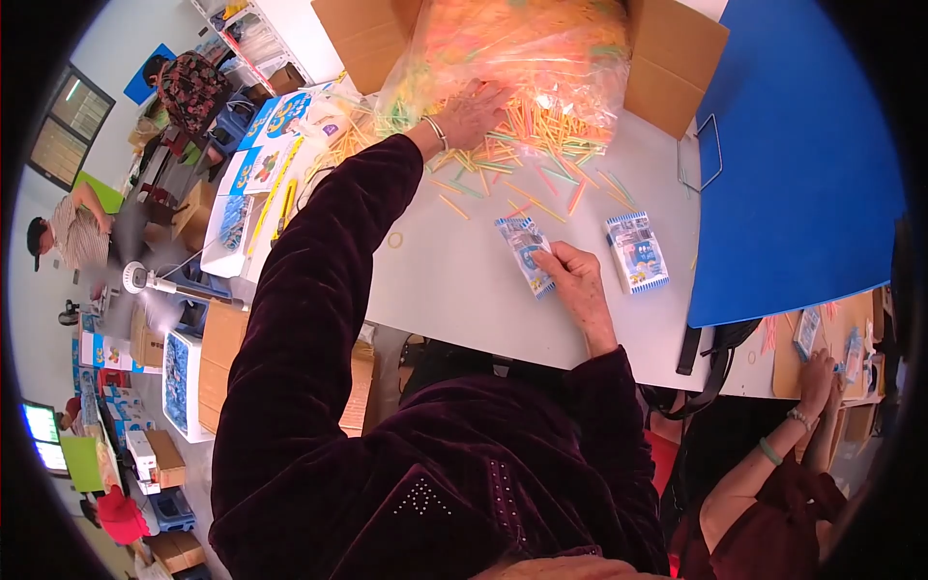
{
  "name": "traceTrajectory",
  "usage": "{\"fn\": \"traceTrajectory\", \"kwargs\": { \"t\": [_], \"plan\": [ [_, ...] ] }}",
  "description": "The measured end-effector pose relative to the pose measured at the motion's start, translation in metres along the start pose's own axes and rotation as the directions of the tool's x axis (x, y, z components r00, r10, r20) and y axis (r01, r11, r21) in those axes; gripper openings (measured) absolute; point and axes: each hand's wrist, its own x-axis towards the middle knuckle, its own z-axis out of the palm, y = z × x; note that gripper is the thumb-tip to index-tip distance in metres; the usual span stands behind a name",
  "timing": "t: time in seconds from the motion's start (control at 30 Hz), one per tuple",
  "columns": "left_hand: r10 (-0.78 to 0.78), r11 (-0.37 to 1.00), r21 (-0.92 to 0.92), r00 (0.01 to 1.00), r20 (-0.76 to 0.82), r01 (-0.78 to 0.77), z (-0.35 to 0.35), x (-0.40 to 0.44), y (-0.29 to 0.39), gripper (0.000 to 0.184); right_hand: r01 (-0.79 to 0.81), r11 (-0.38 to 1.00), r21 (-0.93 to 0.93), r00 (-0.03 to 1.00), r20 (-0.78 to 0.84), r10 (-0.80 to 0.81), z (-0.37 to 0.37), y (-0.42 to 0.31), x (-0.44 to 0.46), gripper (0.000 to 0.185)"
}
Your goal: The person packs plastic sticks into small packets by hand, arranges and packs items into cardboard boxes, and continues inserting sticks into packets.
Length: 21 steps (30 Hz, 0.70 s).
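My left hand (pixel 468 118) rests with its fingers stretched out on a heap of thin coloured sticks (pixel 556 130), yellow, pink and green, at the mouth of a large clear plastic bag (pixel 522 43). Its fingertips are partly hard to make out against the sticks. My right hand (pixel 580 287) pinches a small blue and white packet (pixel 523 246) between thumb and fingers, just above the white table (pixel 445 304). To the right of that hand, a similar packet or stack of packets (pixel 638 253) lies on the table.
An open cardboard box (pixel 677 63) surrounds the bag. A blue board (pixel 802 164) borders the table on the right. Printed boxes (pixel 266 164) and a yellow cutter (pixel 286 206) are at the left. Another person's hand (pixel 818 375) works at the lower right. A fan (pixel 135 277) stands left.
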Motion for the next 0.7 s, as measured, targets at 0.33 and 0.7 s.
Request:
{"fn": "traceTrajectory", "kwargs": {
  "t": [0.33,0.7],
  "plan": [
    [-0.045,0.966,0.257,0.998,0.054,0.029,-0.009,0.001,0.017,0.027,-0.018,1.0,-0.024,1.0,0.0,0.018,0.001,-0.004,-0.002,0.021],
    [-0.095,0.942,-0.325,0.995,-0.035,0.078,-0.011,-0.024,0.06,0.032,0.002,0.999,-0.037,1.0,-0.022,-0.003,0.001,-0.008,-0.002,0.02]
  ]
}}
